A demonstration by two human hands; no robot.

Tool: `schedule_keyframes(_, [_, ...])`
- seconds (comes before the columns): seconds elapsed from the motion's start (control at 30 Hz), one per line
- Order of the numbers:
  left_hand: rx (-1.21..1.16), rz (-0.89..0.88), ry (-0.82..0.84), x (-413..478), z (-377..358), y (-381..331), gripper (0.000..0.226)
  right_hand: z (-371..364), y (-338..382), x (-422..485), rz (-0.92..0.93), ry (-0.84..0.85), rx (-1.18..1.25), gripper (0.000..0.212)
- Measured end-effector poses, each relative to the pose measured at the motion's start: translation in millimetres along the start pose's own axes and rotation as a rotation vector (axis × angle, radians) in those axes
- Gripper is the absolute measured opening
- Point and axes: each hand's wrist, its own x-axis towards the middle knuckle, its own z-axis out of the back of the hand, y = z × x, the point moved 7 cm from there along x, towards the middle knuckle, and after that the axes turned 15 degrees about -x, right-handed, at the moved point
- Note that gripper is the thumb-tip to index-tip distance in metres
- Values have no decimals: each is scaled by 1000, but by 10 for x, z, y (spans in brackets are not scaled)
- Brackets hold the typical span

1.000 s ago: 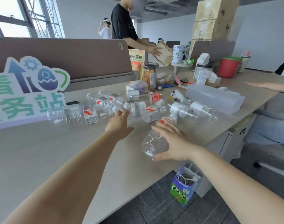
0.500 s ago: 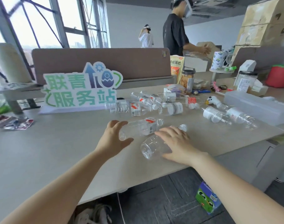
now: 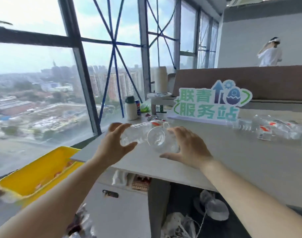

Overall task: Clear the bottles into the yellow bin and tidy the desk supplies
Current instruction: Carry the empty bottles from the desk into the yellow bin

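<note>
Fingers L: fingers point(image 3: 118, 128) of left hand point(image 3: 112, 148) curled over the base end of the left bottle point(image 3: 134, 134), thumb underneath, gripping it.
Fingers R: fingers point(image 3: 175, 132) of right hand point(image 3: 189, 148) arched over the right bottle point(image 3: 157, 139), thumb low on the near side, gripping it.
Left bottle: clear plastic, lying slantwise, neck end pointing away & to the right, red label bit near far end.
Right bottle: clear, round base facing camera, body under the palm; touching or just beside left bottle, can't tell which.
Position: both bottles over the counter point(image 3: 241, 165) near its window-side end; can't tell if lifted or resting.
Yellow bin point(image 3: 26, 176): lower left, below counter level, just beside the counter's end; orange-red bits inside, too blurred to name.
Bottle pile point(image 3: 267, 130): clear bottles w/ red-white labels, lying on counter at right, well apart from hands.
Sign point(image 3: 213, 103): green & white cut-out, upright behind the pile.
Flask point(image 3: 131, 109): white, dark green lid, upright near window; blue can point(image 3: 138, 107) just beside it.
Person point(image 3: 270, 54): white top, far back behind partition.
</note>
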Motion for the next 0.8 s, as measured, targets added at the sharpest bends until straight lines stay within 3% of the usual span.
schedule_keyframes(0.17, [104, 115, -212, -445, 1207, 483, 64, -73, 1053, 718, 150, -107, 229, 85])
schedule_keyframes(0.43, [289, 295, -471, -1223, 2615, 1198, 66, -668, 2581, 1528, 210, -136, 735, 80])
schedule_keyframes(0.67, [392, 387, -586, -1414, 3431, 2058, 67, -1424, 3812, 2332, 203, -89, 1058, 85])
schedule_keyframes(0.8, [451, 382, -623, -1242, 3731, 2461, 66, -1748, 4234, 2746, 185, -110, 1115, 79])
